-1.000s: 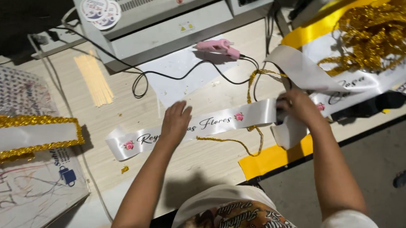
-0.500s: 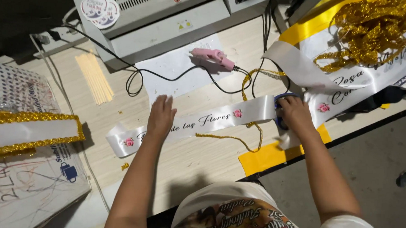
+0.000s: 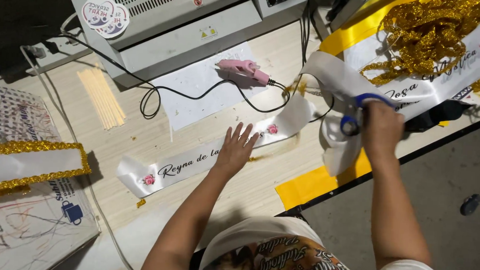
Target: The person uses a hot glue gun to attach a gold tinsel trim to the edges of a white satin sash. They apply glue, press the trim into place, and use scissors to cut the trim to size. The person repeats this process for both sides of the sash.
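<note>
Your left hand lies flat, fingers spread, pinning the white sash to the table. Your right hand grips blue-handled scissors, probably at the sash's far end; blurred.

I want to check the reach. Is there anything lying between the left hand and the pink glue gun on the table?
Nothing solid stands between them. The left hand lies flat on the white sash. Between it and the pink glue gun are only the gun's thin black cord and a flat white sheet.
</note>
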